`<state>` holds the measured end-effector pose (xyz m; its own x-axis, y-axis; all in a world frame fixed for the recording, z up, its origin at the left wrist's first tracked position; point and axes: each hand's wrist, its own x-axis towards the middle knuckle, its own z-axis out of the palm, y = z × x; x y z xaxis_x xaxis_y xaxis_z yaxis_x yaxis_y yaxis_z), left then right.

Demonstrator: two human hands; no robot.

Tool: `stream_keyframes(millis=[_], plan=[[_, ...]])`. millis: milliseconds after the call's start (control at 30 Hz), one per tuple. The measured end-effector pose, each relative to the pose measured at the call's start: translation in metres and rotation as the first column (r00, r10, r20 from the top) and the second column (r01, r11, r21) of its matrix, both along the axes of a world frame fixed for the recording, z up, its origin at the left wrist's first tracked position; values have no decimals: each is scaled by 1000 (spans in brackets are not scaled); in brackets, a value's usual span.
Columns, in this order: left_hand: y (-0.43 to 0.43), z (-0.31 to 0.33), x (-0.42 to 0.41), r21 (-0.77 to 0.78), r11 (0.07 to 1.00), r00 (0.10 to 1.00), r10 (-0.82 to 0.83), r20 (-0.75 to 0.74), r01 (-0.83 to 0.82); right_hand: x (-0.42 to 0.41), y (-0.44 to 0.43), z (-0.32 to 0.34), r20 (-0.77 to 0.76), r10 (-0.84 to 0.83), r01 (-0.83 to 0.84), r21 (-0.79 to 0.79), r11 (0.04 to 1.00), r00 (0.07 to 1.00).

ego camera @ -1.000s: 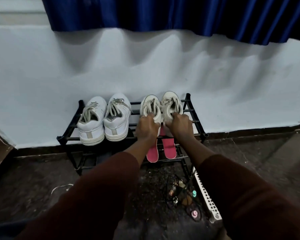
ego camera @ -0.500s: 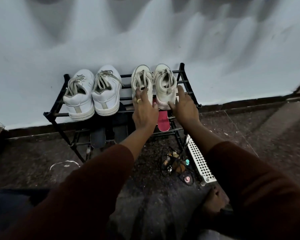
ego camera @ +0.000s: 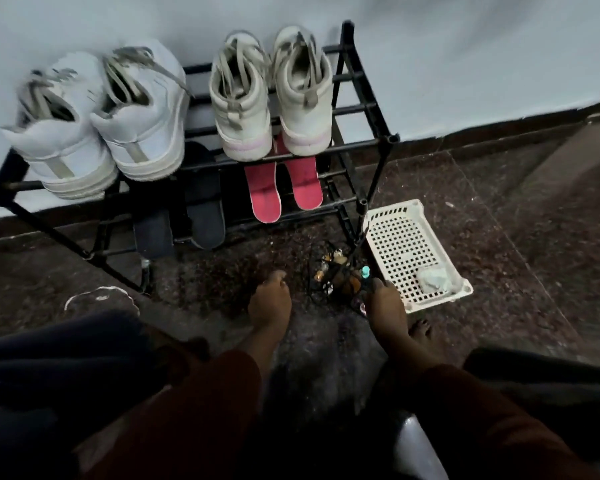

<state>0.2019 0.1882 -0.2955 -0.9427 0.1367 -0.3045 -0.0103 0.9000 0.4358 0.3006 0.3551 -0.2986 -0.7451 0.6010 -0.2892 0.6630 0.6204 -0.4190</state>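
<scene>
Left hand [ego camera: 269,303] and right hand [ego camera: 385,308] low over the floor [ego camera: 499,244], fingers slack, gripping nothing. 2 cream sneakers [ego camera: 243,98] atop the rack [ego camera: 378,119].

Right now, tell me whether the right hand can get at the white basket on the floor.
Probably yes. The right hand hangs beside the near corner of the white basket, nothing between them; the tangle of cords and small bottles lies to the hand's other side.

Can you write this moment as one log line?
beige sneakers: on rack top; left hand: empty, over floor; right hand: empty, near cord pile
</scene>
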Motion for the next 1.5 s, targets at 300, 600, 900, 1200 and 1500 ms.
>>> stream_keyframes(millis=[300, 600, 900, 1200, 1500], plan=[[13, -93, -28, -124, 992, 965, 60, 257, -28, -46, -34, -77, 172, 146, -128, -112, 985, 974], [43, -133, -51, -56, 995, 944, 101, 313, -87, -99, -54, -113, 318, 86, -70, -59, 996, 944], [36, -142, -39, 38, 992, 928, 95, 359, -116, -103, -51, -122, 249, 8, 20, -108, 994, 969], [41, -102, -37, 299, 681, 599, 255, 759, -669, -66, -67, -77, -92, 168, -181, -164, 970, 982], [19, -42, -34, 439, 450, 527, 86, 846, -778, -10, -73, -38, -111, 352, -364, -118, 924, 929]])
